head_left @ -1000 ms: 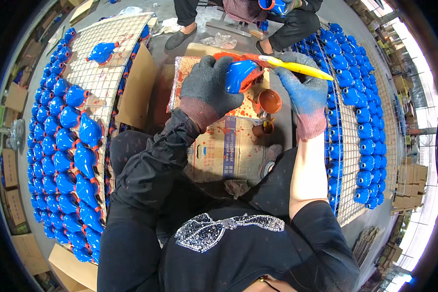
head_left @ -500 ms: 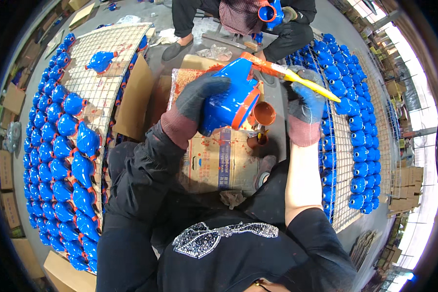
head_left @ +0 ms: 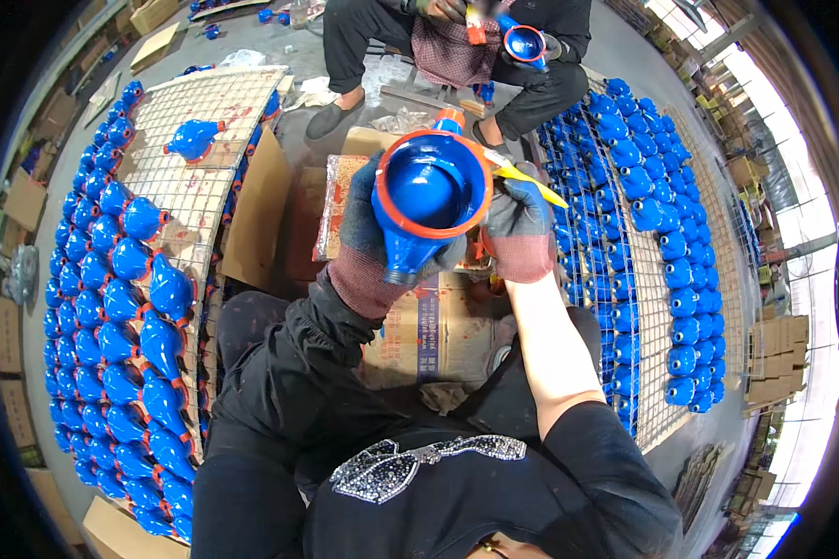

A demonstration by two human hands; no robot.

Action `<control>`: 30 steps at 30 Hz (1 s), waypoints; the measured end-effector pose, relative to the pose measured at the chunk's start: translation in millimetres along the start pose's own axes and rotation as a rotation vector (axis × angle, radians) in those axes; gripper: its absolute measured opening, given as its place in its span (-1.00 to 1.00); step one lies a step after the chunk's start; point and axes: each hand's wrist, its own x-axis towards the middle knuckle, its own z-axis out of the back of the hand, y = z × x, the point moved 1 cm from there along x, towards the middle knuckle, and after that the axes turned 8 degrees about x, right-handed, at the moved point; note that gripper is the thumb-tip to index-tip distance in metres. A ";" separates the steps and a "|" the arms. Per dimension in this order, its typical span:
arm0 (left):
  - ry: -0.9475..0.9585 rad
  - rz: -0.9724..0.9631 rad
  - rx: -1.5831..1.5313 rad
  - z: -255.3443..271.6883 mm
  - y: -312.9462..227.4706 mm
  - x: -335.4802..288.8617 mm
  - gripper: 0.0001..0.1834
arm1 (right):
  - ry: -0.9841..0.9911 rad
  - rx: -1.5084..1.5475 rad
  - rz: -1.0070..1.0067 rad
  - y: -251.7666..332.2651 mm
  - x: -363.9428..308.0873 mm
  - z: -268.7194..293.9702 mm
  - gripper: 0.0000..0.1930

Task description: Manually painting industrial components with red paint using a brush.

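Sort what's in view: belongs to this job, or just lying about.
Part of the job:
orange-rimmed blue casing, in the left hand
yellow-handled brush, in the right hand
similar blue casings, on the left wire rack

Apparently lying about:
crumpled scrap, below the hands
crumpled plastic, beyond the hands
stacked cartons, far right

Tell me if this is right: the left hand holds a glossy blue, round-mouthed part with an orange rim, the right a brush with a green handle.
Wrong colour: the head view shows that the brush in the right hand is yellow-handled, not green.
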 end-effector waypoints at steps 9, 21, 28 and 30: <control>0.171 0.019 -0.610 -2.8 -26.4 8.8 -0.36 | 0.129 -0.125 0.213 43.6 6.5 -28.5 -0.73; -0.291 0.257 0.625 11.7 8.8 14.7 -0.28 | 0.115 -0.909 0.290 54.2 -13.5 -75.9 -0.71; -0.128 -0.248 1.791 1.4 17.7 11.5 -0.31 | 0.190 -1.443 0.173 46.6 -31.1 -86.8 -0.77; -0.107 -0.265 1.826 3.2 16.4 12.5 -0.32 | 0.238 -1.465 0.173 46.1 -33.2 -87.0 -0.80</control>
